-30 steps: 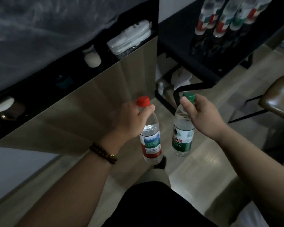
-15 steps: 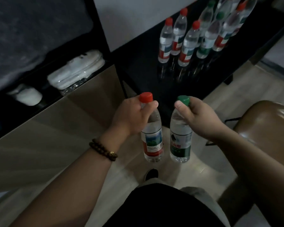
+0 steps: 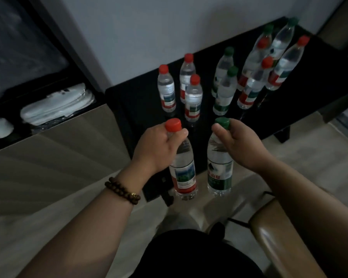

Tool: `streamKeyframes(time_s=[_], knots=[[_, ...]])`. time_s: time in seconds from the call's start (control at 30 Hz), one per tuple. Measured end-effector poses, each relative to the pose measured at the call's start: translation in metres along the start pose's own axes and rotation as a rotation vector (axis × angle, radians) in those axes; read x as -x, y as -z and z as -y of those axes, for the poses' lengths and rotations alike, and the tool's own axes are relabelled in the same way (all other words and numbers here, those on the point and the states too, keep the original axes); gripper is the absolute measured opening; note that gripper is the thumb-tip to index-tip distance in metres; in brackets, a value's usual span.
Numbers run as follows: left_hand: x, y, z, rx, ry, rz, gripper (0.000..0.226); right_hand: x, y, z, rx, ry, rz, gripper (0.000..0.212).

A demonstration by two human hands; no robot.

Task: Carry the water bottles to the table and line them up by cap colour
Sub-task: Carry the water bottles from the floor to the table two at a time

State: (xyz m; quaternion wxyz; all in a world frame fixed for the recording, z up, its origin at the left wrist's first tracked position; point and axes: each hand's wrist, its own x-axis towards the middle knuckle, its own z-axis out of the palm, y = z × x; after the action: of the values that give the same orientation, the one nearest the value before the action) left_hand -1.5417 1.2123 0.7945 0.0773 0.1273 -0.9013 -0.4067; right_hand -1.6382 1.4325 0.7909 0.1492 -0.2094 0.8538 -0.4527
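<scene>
My left hand (image 3: 159,147) grips a red-capped water bottle (image 3: 184,173) by the neck, and it hangs upright. A green-capped water bottle (image 3: 219,173) hangs the same way from my right hand (image 3: 241,145). Both hang in the air at the near edge of the black table (image 3: 129,105). On the table stand three red-capped bottles (image 3: 193,97) at the left, two green-capped ones (image 3: 224,93) in the middle, and a mixed cluster of several bottles (image 3: 269,63) at the right.
A cabinet (image 3: 54,157) with a beige front stands to the left; white folded items (image 3: 56,105) lie on its dark shelf. A brown leather chair (image 3: 285,241) is at the lower right. My dark shorts and a shoe show at the bottom.
The view has swung toward the table, which is now closer and directly ahead. Both hands still hold their bottles the same way, now at the table's near edge.
</scene>
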Motion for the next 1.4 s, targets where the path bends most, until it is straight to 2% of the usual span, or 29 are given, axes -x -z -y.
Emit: streamKeyframes(time_s=[0.17,0.23,0.37,0.5,0.67,0.8,0.93,1.17,1.27,1.4], knots=[[-0.046,-0.040,-0.039,0.014,0.035,-0.042,0.039,-0.046,0.062,-0.032,0.038,0.045,0.011,0.026],[-0.067,-0.055,-0.047,0.001,0.033,-0.053,0.042,-0.066,0.080,-0.043,0.052,0.055,0.020,0.022],[-0.108,-0.085,-0.057,-0.055,-0.007,-0.020,0.038,-0.099,0.109,-0.071,0.115,0.036,0.045,0.024],[-0.139,-0.110,-0.063,-0.068,-0.016,0.027,0.036,-0.123,0.131,-0.093,0.187,0.063,0.094,0.050],[-0.158,-0.132,-0.071,-0.104,0.030,0.066,0.037,-0.146,0.154,-0.113,0.203,0.084,0.188,0.061],[-0.168,-0.148,-0.076,-0.127,0.080,0.038,0.044,-0.165,0.169,-0.128,0.191,0.159,0.295,0.052],[-0.172,-0.165,-0.093,-0.132,0.136,-0.024,0.034,-0.187,0.188,-0.148,0.205,0.206,0.393,0.050],[-0.179,-0.205,-0.136,-0.136,0.270,-0.146,0.039,-0.219,0.237,-0.188,0.244,0.364,0.589,0.025],[-0.184,-0.222,-0.149,-0.160,0.298,-0.145,0.045,-0.230,0.259,-0.200,0.254,0.418,0.597,0.017],[-0.190,-0.234,-0.160,-0.161,0.329,-0.143,0.031,-0.250,0.275,-0.206,0.269,0.410,0.563,0.024]])
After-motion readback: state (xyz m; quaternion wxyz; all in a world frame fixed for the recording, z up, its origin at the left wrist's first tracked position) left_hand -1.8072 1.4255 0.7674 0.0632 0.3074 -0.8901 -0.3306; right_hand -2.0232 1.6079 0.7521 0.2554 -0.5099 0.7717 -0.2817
